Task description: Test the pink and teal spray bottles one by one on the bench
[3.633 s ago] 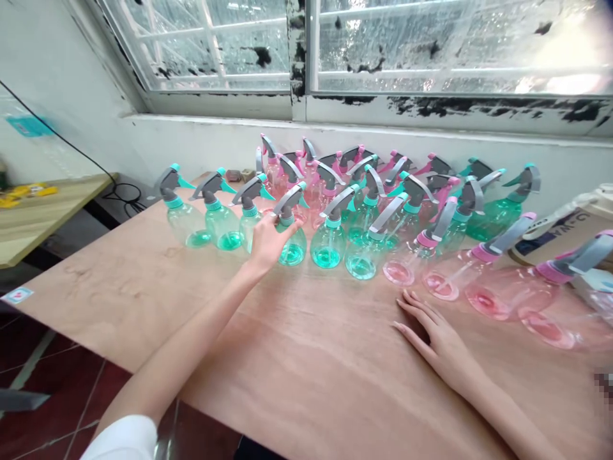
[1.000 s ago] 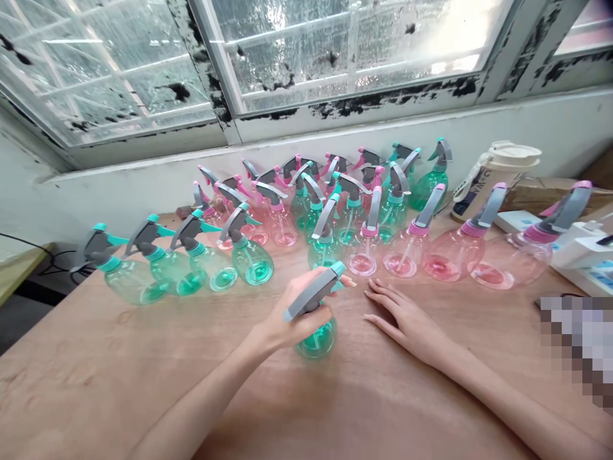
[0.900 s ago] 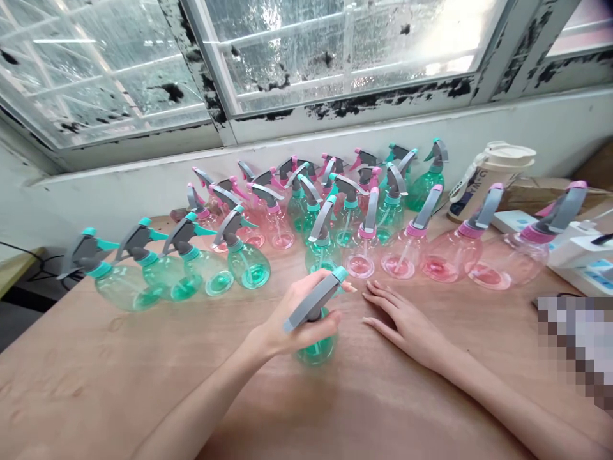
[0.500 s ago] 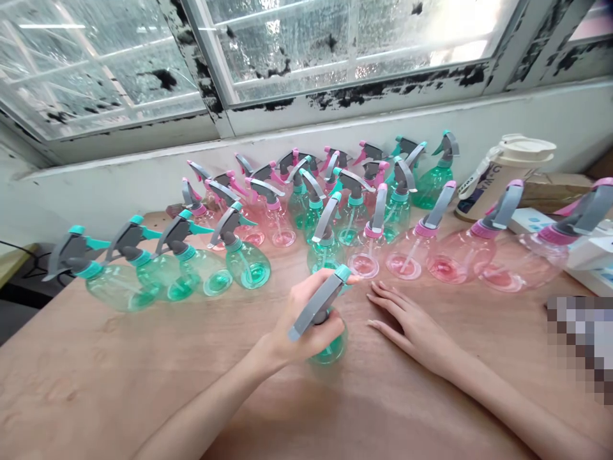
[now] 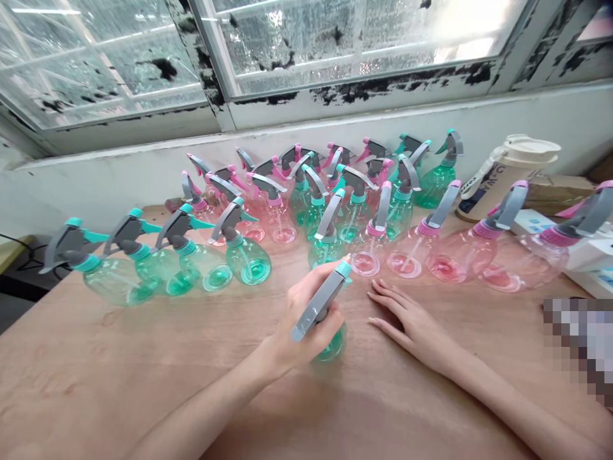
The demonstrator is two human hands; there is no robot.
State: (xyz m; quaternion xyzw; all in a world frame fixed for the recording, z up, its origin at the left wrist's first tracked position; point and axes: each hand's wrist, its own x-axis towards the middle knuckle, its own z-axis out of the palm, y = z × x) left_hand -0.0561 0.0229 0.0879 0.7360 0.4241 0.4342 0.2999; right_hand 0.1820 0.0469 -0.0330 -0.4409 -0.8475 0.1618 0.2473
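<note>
Near the middle of the table, my left hand [image 5: 306, 313] is wrapped round the neck of a green spray bottle [image 5: 334, 345] with a grey and teal trigger head. Part of that bottle is hidden behind my fingers. My right hand [image 5: 407, 316] lies flat on the wooden table [image 5: 201, 364], just right of the held bottle, fingers stretched out and holding nothing. Beyond my fingertips stands a pink spray bottle [image 5: 366, 262]. Another green spray bottle [image 5: 327, 246] stands right behind my left hand, its base partly covered by it.
Several green bottles [image 5: 249, 262] line the left side, and several pink bottles [image 5: 450, 259] the right. More of both colours crowd towards the wall. A beige tumbler [image 5: 500, 176], a cardboard box [image 5: 558, 191] and a white box [image 5: 589, 255] stand at the right.
The view has shifted very slightly. My left hand keeps its hold on the green spray bottle, with its index finger less extended over the top. My right hand stays in place.
</note>
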